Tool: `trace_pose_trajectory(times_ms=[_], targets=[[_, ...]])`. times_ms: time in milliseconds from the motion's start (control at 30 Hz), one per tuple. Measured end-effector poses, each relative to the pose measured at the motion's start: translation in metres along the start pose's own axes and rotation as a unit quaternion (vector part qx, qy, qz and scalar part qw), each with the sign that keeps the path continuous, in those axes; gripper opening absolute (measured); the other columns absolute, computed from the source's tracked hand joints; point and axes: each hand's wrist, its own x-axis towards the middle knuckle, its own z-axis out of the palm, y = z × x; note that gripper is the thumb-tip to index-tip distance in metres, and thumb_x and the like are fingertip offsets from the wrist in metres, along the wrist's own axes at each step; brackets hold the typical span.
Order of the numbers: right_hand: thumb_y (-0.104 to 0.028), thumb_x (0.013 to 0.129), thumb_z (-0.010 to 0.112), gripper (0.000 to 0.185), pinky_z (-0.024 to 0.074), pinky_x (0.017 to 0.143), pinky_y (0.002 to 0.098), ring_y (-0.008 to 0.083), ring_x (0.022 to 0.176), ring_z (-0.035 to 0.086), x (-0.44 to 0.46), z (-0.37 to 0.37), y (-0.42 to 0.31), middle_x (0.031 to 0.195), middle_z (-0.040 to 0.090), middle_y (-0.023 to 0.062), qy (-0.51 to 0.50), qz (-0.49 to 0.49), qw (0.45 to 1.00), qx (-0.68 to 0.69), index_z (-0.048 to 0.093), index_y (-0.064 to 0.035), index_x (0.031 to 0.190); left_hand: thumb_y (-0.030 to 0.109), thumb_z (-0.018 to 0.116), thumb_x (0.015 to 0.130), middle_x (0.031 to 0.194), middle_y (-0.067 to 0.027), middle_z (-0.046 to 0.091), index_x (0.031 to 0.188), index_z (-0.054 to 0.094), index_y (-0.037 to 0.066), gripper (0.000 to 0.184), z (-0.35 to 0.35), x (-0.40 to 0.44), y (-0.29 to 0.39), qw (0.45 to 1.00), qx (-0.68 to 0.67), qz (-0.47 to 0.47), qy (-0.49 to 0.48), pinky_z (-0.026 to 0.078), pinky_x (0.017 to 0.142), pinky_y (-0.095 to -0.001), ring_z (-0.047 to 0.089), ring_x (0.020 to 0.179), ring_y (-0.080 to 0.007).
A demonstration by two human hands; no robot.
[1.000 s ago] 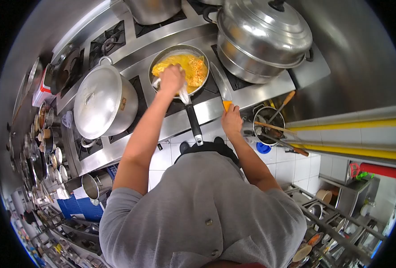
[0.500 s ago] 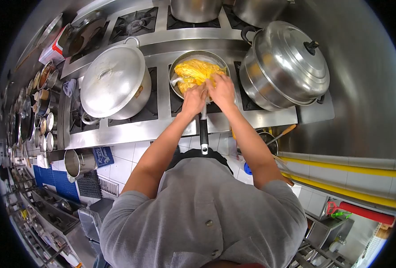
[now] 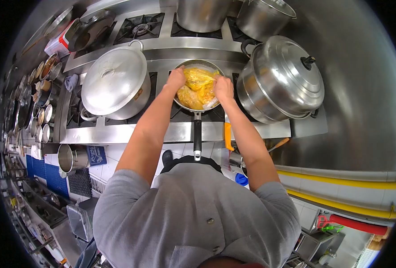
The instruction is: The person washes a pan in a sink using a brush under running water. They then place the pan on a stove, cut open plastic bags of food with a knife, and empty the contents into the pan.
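A yellow plastic bag point(image 3: 199, 79) lies in the frying pan point(image 3: 197, 110) on the stove, stretched between my two hands. My left hand point(image 3: 176, 78) is closed on the bag's left side, near the pan's rim. On the right, my right hand point(image 3: 224, 88) pinches the other side of the bag. Yellowish contents point(image 3: 191, 97) show through and below the plastic, but I cannot make out what they are. The pan's black handle point(image 3: 197, 138) points toward my body, and neither hand is on it.
A large lidded pot point(image 3: 115, 82) stands left of the pan, and a tall lidded steamer pot point(image 3: 280, 80) stands right. Behind are two more metal pots point(image 3: 202, 15) and a bare burner point(image 3: 140, 29). An orange handle point(image 3: 228, 136) hangs at the stove's front edge.
My hands have moved apart, from close together at the bag's near side to its left and right sides. The bag is spread wider, and more of its contents shows.
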Motion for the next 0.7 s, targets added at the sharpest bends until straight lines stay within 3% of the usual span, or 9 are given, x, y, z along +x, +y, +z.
trace_pose_trajectory(times_ms=[67, 200, 267, 400, 467, 500, 567, 600, 700], targets=[[-0.013, 0.085, 0.062, 0.021, 0.0532, 0.081, 0.0471, 0.041, 0.091, 0.066, -0.001, -0.006, 0.003, 0.095, 0.068, 0.0238, 0.004, 0.028, 0.999, 0.021, 0.069, -0.006, 0.103, 0.01, 0.056, 0.084, 0.108, -0.0292, 0.065, 0.11, 0.067, -0.002, 0.031, 0.006, 0.017, -0.012, 0.993, 0.039, -0.01, -0.11, 0.052, 0.09, -0.0439, 0.065, 0.103, -0.0385], [-0.012, 0.084, 0.065, 0.025, 0.0526, 0.084, 0.046, 0.04, 0.094, 0.065, 0.005, -0.005, 0.013, 0.1, 0.068, 0.023, 0.013, 0.092, 0.991, 0.092, 0.069, -0.0061, 0.108, 0.015, 0.056, 0.085, 0.107, -0.0269, 0.066, 0.104, 0.07, -0.002, 0.028, 0.021, 0.029, -0.025, 0.969, 0.163, 0.087, -0.162, 0.052, 0.09, -0.0431, 0.065, 0.103, -0.0365], [-0.012, 0.083, 0.065, 0.024, 0.0524, 0.085, 0.0453, 0.0389, 0.095, 0.066, 0.01, 0.003, 0.02, 0.1, 0.069, 0.022, 0.013, 0.089, 0.991, 0.103, 0.07, -0.0055, 0.106, 0.019, 0.057, 0.085, 0.109, -0.0236, 0.067, 0.099, 0.072, -0.001, 0.029, 0.02, 0.023, -0.015, 0.991, 0.075, -0.027, -0.112, 0.052, 0.09, -0.0414, 0.065, 0.103, -0.0364], [-0.015, 0.082, 0.068, 0.024, 0.0527, 0.085, 0.0407, 0.0337, 0.094, 0.068, 0.024, -0.001, 0.023, 0.097, 0.071, 0.0187, -0.018, 0.077, 0.988, 0.13, 0.07, -0.0051, 0.104, 0.022, 0.061, 0.083, 0.106, -0.0219, 0.068, 0.097, 0.072, -0.002, 0.03, -0.009, 0.014, 0.014, 0.994, 0.019, -0.07, -0.082, 0.052, 0.09, -0.0404, 0.065, 0.101, -0.0372], [-0.017, 0.082, 0.069, 0.026, 0.053, 0.083, 0.0391, 0.0319, 0.092, 0.069, 0.034, 0.0, 0.019, 0.095, 0.071, 0.0177, -0.029, 0.066, 0.989, 0.132, 0.07, -0.0054, 0.105, 0.025, 0.065, 0.082, 0.1, -0.0228, 0.069, 0.094, 0.072, -0.004, 0.032, -0.011, 0.012, 0.023, 0.976, -0.143, -0.162, 0.018, 0.053, 0.087, -0.0397, 0.066, 0.1, -0.0374], [-0.018, 0.081, 0.07, 0.028, 0.0534, 0.082, 0.0374, 0.03, 0.091, 0.07, 0.037, 0.001, 0.017, 0.093, 0.071, 0.0167, -0.041, 0.056, 0.989, 0.134, 0.069, -0.0056, 0.106, 0.025, 0.065, 0.082, 0.1, -0.0228, 0.069, 0.094, 0.072, -0.004, 0.032, -0.004, 0.014, 0.023, 0.975, -0.146, -0.166, 0.017, 0.053, 0.087, -0.0397, 0.066, 0.1, -0.0374], [-0.018, 0.082, 0.07, 0.028, 0.0537, 0.079, 0.0359, 0.0273, 0.087, 0.07, 0.046, 0.0, 0.008, 0.09, 0.072, 0.0154, -0.056, 0.044, 0.989, 0.133, 0.069, -0.0057, 0.107, 0.019, 0.064, 0.083, 0.078, -0.0154, 0.072, 0.088, 0.073, -0.005, 0.026, 0.006, 0.023, 0.026, 0.905, -0.303, -0.269, 0.127, 0.054, 0.075, -0.0364, 0.071, 0.077, -0.0268], [-0.019, 0.083, 0.071, 0.028, 0.054, 0.077, 0.0343, 0.0245, 0.083, 0.071, 0.049, 0.001, 0.002, 0.087, 0.072, 0.0141, -0.068, 0.032, 0.988, 0.136, 0.069, -0.0059, 0.108, 0.011, 0.067, 0.083, 0.074, -0.0137, 0.071, 0.086, 0.072, -0.008, 0.021, -0.043, -0.003, 0.065, 0.863, -0.374, -0.314, 0.127, 0.054, 0.069, -0.0326, 0.07, 0.072, -0.0205], [-0.018, 0.085, 0.069, 0.026, 0.0542, 0.072, 0.0323, 0.0189, 0.075, 0.071, 0.061, 0.01, -0.006, 0.084, 0.072, 0.0109, -0.081, 0.03, 0.981, 0.173, 0.069, -0.0055, 0.108, 0.019, 0.067, 0.081, 0.079, -0.0171, 0.072, 0.082, 0.074, -0.003, 0.023, -0.039, 0.006, 0.057, 0.837, -0.405, -0.333, 0.158, 0.053, 0.075, -0.0375, 0.071, 0.075, -0.0268]])
